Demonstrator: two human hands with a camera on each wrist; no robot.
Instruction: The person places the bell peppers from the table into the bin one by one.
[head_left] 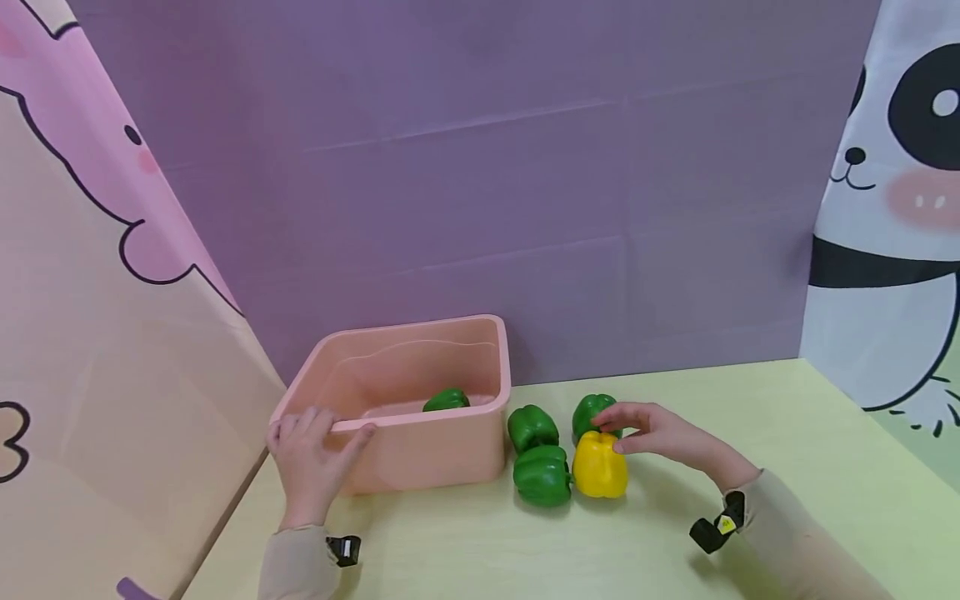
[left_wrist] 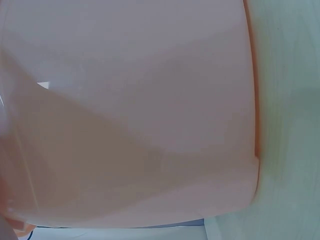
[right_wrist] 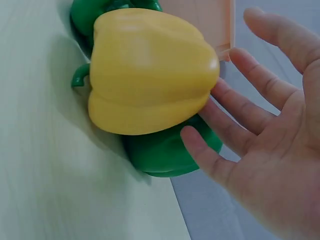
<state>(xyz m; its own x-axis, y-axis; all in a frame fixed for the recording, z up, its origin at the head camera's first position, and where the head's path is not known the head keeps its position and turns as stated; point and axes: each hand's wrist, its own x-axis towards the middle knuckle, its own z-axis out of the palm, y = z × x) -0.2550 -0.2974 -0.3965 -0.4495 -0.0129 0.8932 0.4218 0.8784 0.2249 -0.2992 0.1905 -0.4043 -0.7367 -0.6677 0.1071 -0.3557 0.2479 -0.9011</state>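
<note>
My left hand (head_left: 309, 467) grips the front rim of a pink plastic bin (head_left: 420, 454) near its left corner, fingers over the edge and thumb along the front. In the left wrist view the bin's wall (left_wrist: 150, 115) fills most of the picture. A green bell pepper (head_left: 447, 400) lies inside the bin, partly hidden by the front wall. My right hand (head_left: 656, 429) hovers at a yellow bell pepper (head_left: 600, 467), fingers spread and nothing in its grasp. Behind the yellow one, a green pepper (head_left: 589, 412) is partly covered by the fingertips.
Two more green peppers (head_left: 533, 428) (head_left: 543, 477) lie between the bin and the yellow pepper on the pale tabletop (head_left: 450, 550). A purple backdrop (head_left: 480, 192) stands directly behind the bin, with printed cloth panels at left and right.
</note>
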